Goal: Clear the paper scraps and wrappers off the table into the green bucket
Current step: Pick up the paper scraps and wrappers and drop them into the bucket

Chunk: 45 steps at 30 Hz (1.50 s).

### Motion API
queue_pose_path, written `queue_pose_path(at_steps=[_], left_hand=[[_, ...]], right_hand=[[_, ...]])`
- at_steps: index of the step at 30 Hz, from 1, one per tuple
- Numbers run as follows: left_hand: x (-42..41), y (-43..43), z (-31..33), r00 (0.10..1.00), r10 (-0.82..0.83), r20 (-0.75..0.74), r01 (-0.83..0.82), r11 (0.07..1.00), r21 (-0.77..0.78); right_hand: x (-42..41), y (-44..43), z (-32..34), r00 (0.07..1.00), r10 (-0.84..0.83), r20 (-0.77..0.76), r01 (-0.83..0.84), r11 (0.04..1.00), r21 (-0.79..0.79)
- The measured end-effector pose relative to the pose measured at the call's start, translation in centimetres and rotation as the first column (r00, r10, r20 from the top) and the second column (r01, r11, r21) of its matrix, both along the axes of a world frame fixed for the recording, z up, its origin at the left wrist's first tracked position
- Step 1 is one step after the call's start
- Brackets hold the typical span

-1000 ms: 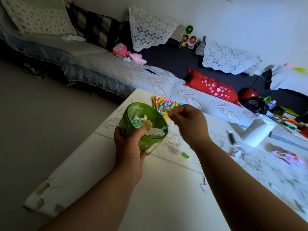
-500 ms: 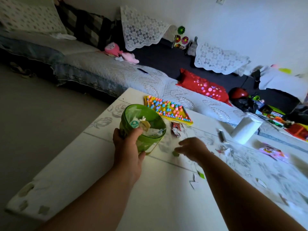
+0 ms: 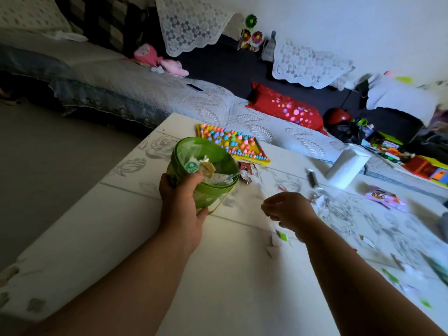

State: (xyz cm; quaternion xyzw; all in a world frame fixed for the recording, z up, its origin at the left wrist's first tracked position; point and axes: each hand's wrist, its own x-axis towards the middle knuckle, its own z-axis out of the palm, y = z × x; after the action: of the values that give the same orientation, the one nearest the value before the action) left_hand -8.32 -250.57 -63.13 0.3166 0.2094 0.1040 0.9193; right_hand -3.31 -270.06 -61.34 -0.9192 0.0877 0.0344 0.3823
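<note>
Head view: left hand point(image 3: 180, 202) grips green bucket point(image 3: 209, 193), its sticker point(image 3: 191, 166) unreadable; right hand point(image 3: 289, 209) curled, contents unclear.

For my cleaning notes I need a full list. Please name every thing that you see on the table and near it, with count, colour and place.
table: one, white with grey roses, centre
green bucket: one, green, table's left part, scraps inside
dotted board: one, yellow with coloured dots, behind the bucket
wrapper: one, red and silver, right of the bucket
paper scraps: several, green and white, table's right part
paper roll: one, white, table's far edge
packet: one, pink, near the roll
cushion: one, red, beyond the table
left hand: grips the bucket
right hand: fingers curled, above the table
</note>
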Motion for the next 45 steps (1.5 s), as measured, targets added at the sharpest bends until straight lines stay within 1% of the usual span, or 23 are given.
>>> queue_pose_path(at_steps=[1, 2, 4, 5, 6, 9, 12, 14, 17, 21, 27, 31, 34, 37, 43, 45], left_hand=[[-0.1, -0.3, 0.0, 1.000, -0.011, 0.003, 0.011, 1.000, -0.001], [-0.2, -0.5, 0.1, 1.000, -0.024, 0.008, 0.024, 1.000, -0.002], [-0.4, -0.9, 0.1, 0.999, -0.044, 0.008, 0.044, 0.999, -0.002], [-0.5, -1.1, 0.1, 0.999, -0.051, 0.009, 0.051, 0.999, -0.003], [-0.6, -1.3, 0.0, 0.998, -0.055, 0.009, 0.055, 0.998, -0.004], [-1.1, -1.5, -0.1, 0.997, -0.074, 0.023, 0.073, 0.997, 0.007], [-1.7, -1.5, -0.2, 0.995, -0.094, 0.036, 0.093, 0.995, 0.034], [-2.0, -1.4, -0.2, 0.994, -0.101, 0.038, 0.100, 0.994, 0.043], [-2.2, -1.0, -0.4, 0.993, -0.107, 0.040, 0.105, 0.993, 0.063], [-2.4, -0.9, -0.3, 0.992, -0.116, 0.043, 0.113, 0.991, 0.068], [-2.6, -0.7, -0.3, 0.988, -0.136, 0.068, 0.131, 0.989, 0.075], [-2.6, -0.8, -0.3, 0.988, -0.135, 0.078, 0.129, 0.988, 0.081], [-2.6, -0.8, -0.4, 0.988, -0.136, 0.075, 0.130, 0.988, 0.082], [-2.6, -0.9, -0.3, 0.988, -0.135, 0.070, 0.130, 0.988, 0.079], [-2.6, -1.0, -0.4, 0.989, -0.132, 0.072, 0.127, 0.990, 0.068], [-2.6, -1.1, -0.3, 0.988, -0.139, 0.074, 0.135, 0.989, 0.064]], right_hand=[[-1.0, -0.9, 0.3, 1.000, -0.004, -0.018, 0.004, 1.000, 0.000], [-2.0, -1.8, 0.4, 0.998, 0.023, -0.062, -0.026, 0.999, -0.037], [-4.1, -2.7, 0.1, 0.976, 0.103, -0.193, -0.134, 0.979, -0.155], [-4.7, -2.8, -0.3, 0.963, 0.125, -0.240, -0.172, 0.968, -0.183], [-5.0, -2.9, -0.8, 0.957, 0.139, -0.256, -0.190, 0.963, -0.189], [-5.0, -2.9, -1.8, 0.973, 0.124, -0.197, -0.171, 0.956, -0.240], [-4.9, -3.1, -2.3, 0.986, 0.069, -0.152, -0.100, 0.973, -0.210], [-5.0, -3.2, -2.5, 0.988, 0.062, -0.139, -0.089, 0.976, -0.200], [-5.3, -2.9, -2.4, 0.988, 0.082, -0.130, -0.110, 0.967, -0.229], [-5.4, -3.0, -2.5, 0.991, 0.026, -0.130, -0.046, 0.987, -0.154], [-4.8, -3.0, -2.0, 0.983, 0.054, -0.173, -0.081, 0.985, -0.151], [-4.4, -2.7, -2.1, 0.991, 0.010, -0.135, -0.041, 0.974, -0.224], [-4.4, -2.4, -1.9, 0.993, 0.027, -0.117, -0.058, 0.961, -0.272], [-4.2, -2.0, -1.6, 0.992, 0.041, -0.120, -0.082, 0.927, -0.366], [-3.6, -2.0, -1.2, 0.984, 0.041, -0.172, -0.109, 0.905, -0.410], [-3.5, -1.9, -1.2, 0.982, 0.055, -0.182, -0.136, 0.871, -0.473]])
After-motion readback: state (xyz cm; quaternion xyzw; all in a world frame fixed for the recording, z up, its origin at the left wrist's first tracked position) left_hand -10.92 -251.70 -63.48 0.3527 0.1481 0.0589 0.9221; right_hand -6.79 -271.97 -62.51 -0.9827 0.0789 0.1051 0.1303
